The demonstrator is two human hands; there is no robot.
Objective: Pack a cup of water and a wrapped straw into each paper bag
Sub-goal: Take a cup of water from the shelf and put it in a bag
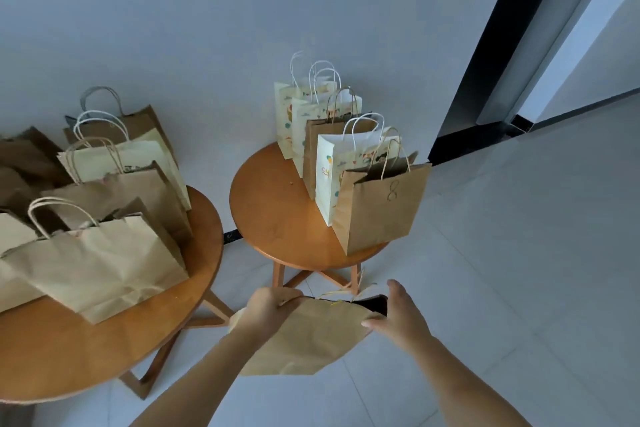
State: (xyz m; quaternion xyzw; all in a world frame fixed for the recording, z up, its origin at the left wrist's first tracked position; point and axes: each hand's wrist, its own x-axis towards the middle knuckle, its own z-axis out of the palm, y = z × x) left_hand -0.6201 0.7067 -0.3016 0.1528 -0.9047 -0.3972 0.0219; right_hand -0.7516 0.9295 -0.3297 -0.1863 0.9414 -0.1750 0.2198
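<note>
I hold a brown paper bag in the air in front of the right round table, its mouth a dark slit facing away from me. My left hand grips the left end of the bag's rim. My right hand holds the right end, thumb on the near side and fingers over the far side. The bag's twisted handles hang beyond the rim. No cup or straw shows in this view; the bag's inside is hidden.
Several upright bags, brown and printed white, stand in a row on the right table, the nearest brown one at its front edge. The left round table carries several bags lying and leaning. A dark door frame rises at right; pale floor tiles lie around.
</note>
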